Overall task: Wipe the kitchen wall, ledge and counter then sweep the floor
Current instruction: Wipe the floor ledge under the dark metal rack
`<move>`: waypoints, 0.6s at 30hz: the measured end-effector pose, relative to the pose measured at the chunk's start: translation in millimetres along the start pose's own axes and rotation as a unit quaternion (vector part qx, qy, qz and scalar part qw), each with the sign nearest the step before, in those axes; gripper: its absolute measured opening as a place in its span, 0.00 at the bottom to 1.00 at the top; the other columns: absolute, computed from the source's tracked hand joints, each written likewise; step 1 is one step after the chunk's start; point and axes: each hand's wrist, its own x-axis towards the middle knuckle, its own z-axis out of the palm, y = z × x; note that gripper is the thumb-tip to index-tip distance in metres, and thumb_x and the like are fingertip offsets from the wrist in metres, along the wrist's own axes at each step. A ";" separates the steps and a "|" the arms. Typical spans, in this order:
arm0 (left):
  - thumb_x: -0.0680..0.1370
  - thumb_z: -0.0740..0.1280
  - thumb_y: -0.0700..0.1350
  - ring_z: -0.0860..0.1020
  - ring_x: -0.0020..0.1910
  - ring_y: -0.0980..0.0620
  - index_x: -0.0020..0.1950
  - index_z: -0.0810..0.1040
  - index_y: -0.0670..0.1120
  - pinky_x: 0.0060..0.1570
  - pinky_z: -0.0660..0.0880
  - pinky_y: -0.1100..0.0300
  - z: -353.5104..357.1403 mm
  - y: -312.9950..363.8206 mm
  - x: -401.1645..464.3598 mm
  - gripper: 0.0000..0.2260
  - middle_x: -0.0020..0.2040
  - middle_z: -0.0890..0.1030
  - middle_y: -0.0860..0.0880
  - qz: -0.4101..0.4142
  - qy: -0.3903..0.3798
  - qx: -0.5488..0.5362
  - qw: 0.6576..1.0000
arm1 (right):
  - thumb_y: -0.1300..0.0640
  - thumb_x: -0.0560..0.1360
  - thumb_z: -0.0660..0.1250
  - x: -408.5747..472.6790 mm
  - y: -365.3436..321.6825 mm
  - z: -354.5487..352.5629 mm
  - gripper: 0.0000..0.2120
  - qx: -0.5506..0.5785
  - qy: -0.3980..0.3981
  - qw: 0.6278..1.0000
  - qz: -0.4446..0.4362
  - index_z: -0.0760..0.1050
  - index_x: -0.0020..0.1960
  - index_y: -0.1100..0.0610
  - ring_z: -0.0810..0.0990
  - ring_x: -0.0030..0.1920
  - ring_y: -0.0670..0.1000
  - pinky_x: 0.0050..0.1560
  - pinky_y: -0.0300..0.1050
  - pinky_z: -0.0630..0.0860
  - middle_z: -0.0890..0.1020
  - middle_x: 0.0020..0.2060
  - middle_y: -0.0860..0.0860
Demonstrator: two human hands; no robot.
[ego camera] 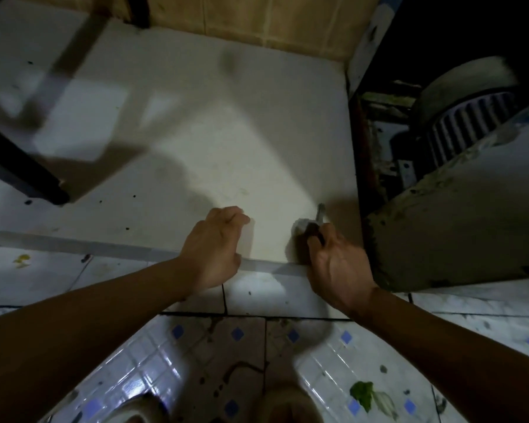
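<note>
A broad white surface (196, 148) fills the middle of the view and ends in a pale ledge (74, 244) above the tiled floor (196, 355). My left hand (214, 245) rests on this surface just above the ledge, fingers loosely bent, holding nothing. My right hand (336, 270) grips a small whitish cloth (300, 228) pressed against the surface near its right edge. A dark part and a grey tip stick out of my fist; blur hides what they are.
A grimy grey housing (440, 227) and a ribbed fan drum (468, 117) stand close on the right. A dark bar (19, 169) crosses the left. A tan tiled wall (257, 19) runs along the top. Leaf scraps (364, 392) and dirt spots litter the floor.
</note>
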 end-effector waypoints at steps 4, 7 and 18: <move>0.75 0.66 0.42 0.56 0.72 0.48 0.74 0.58 0.45 0.68 0.62 0.57 -4.3 -4.3 8.2 0.29 0.75 0.57 0.48 -0.008 0.014 -0.005 1.000 | 0.58 0.74 0.64 24.3 13.0 -10.1 0.22 0.035 0.021 0.995 0.086 0.67 0.67 0.63 0.77 0.53 0.59 0.47 0.49 0.76 0.73 0.59 0.62; 0.76 0.66 0.44 0.56 0.72 0.48 0.74 0.58 0.45 0.67 0.63 0.55 -7.8 -11.2 11.1 0.29 0.75 0.57 0.48 -0.031 0.012 0.006 0.999 | 0.58 0.80 0.53 39.3 9.7 -10.8 0.22 0.061 -0.009 0.991 0.115 0.56 0.72 0.61 0.70 0.62 0.58 0.61 0.47 0.69 0.64 0.67 0.62; 0.75 0.66 0.46 0.55 0.73 0.47 0.73 0.60 0.47 0.66 0.65 0.54 -14.2 -29.8 10.0 0.29 0.76 0.54 0.48 -0.069 0.008 0.048 0.996 | 0.63 0.75 0.61 42.4 -38.5 -1.4 0.19 0.231 0.034 0.972 -0.039 0.68 0.66 0.61 0.73 0.55 0.58 0.52 0.48 0.73 0.70 0.59 0.59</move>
